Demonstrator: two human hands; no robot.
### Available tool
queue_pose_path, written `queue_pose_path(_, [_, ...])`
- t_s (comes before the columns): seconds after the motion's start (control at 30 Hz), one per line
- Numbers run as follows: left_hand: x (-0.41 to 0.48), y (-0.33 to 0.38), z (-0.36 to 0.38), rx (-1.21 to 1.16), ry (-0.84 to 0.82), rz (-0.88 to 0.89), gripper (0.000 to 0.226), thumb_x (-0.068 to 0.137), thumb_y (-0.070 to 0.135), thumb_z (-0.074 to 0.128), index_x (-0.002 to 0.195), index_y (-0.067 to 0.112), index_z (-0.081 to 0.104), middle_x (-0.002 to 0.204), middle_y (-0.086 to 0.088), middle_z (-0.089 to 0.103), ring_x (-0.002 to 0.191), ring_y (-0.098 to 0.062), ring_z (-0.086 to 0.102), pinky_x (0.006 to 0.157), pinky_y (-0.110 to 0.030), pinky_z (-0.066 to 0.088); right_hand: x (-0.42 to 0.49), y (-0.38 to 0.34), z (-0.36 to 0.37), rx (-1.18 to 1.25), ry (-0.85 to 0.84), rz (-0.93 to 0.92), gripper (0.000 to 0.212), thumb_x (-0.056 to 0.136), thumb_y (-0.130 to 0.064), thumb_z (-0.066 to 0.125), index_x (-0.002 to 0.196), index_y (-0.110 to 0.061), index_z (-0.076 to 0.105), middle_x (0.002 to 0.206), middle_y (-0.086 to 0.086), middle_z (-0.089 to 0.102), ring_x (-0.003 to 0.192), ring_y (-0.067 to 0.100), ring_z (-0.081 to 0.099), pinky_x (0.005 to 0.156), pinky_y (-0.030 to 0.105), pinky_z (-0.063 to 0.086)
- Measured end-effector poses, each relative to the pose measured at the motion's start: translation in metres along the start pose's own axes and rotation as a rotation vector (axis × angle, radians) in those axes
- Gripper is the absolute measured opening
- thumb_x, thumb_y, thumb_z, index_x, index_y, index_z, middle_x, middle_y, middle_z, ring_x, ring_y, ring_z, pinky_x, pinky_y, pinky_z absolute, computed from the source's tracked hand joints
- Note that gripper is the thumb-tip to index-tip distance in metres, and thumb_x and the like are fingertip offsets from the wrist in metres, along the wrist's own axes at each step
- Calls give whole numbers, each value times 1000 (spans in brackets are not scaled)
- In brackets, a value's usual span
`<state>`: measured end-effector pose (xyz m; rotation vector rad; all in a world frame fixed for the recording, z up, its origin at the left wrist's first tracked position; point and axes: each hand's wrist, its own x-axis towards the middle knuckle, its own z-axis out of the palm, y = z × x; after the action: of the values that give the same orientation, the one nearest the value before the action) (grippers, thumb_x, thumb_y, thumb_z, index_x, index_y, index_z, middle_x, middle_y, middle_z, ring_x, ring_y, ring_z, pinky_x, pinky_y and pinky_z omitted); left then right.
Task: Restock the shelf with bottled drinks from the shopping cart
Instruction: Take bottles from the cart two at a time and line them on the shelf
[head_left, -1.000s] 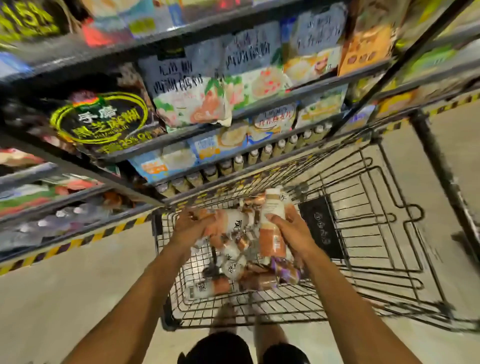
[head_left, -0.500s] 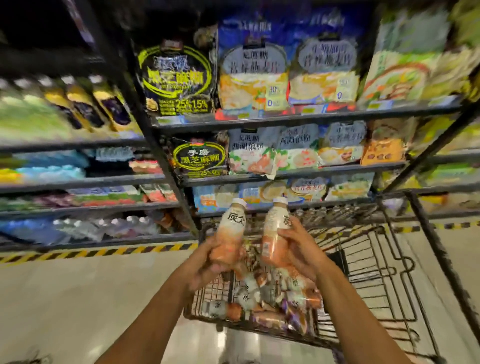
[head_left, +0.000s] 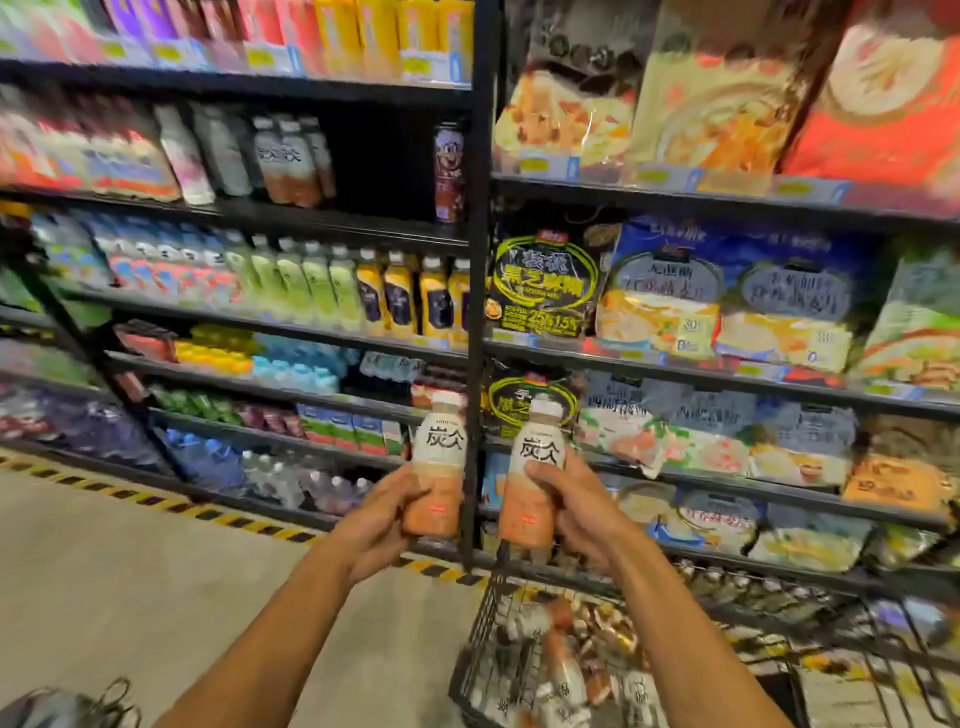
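My left hand grips one bottled drink, white on top and orange-brown below, held upright. Beside it my right hand holds a second bottle of the same kind, also upright. Both bottles hover in front of the black shelf upright. Matching bottles stand on the second shelf at upper left, with a dark gap to their right. The wire shopping cart sits at the bottom right with several more bottles lying in it.
The left shelving bay holds rows of bottled drinks; the right bay holds bagged foods. A cartoon-printed can stands at the gap's right end. Yellow-black tape marks the floor along the shelf base.
Both hands have lifted a bottle each out of the cart and raised them up in front of the shelves. My view has swung upward and left to the drinks bay.
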<state>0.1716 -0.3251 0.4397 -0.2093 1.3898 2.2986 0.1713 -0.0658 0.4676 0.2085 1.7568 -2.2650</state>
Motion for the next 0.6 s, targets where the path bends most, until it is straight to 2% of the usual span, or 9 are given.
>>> queue_pose_path(0.13, [-7,50,-56,-19,77,20,51,90,15,59,139,2,53,130,-33,62,106,-39,67,80,-45,63,23,-13,70,-100,-10,-81,45,91,-10,74,133,-16,59,121,11,75,112,32,71,95,48,58])
queue_pose_path(0.2, [-10,80,-82,14,84,42,47,93,13,61,138,1,53,119,-27,70,97,-34,70,71,-42,62,33,-21,108,-122,17,-108,44,89,-11,77,130,-15,62,116,11,77,106,31,73,87,44,59])
queue_pose_path(0.3, [-17,127,-115,99,35,105,52,83,13,76,129,-2,57,95,-16,74,76,-24,72,62,-35,60,54,-29,167,-151,47,-164,43,86,-12,79,127,-12,64,109,9,79,91,22,76,70,32,58])
queue_pose_path(0.37, [-16,157,-138,117,6,150,47,79,11,73,122,0,60,93,-13,76,76,-22,73,66,-34,61,70,-34,204,-160,67,-211,38,87,-10,78,123,-14,67,104,8,80,80,14,76,59,23,56])
queue_pose_path(0.43, [-9,183,-161,132,-6,198,37,82,6,69,119,5,63,98,-11,77,84,-21,74,77,-37,61,86,-39,236,-172,82,-247,36,87,-9,77,121,-16,67,103,7,80,77,10,75,55,18,53])
queue_pose_path(0.5, [0,209,-181,148,-13,233,32,87,1,69,118,10,66,103,-10,78,92,-21,73,88,-42,58,103,-46,264,-178,84,-268,42,84,-13,80,123,-17,67,105,6,80,83,12,76,59,20,54])
queue_pose_path(0.6, [15,248,-207,191,-33,262,46,77,12,79,121,12,64,109,-9,77,96,-22,73,87,-42,58,130,-58,296,-203,75,-287,59,73,-23,87,127,-17,66,111,4,79,101,22,75,73,31,58])
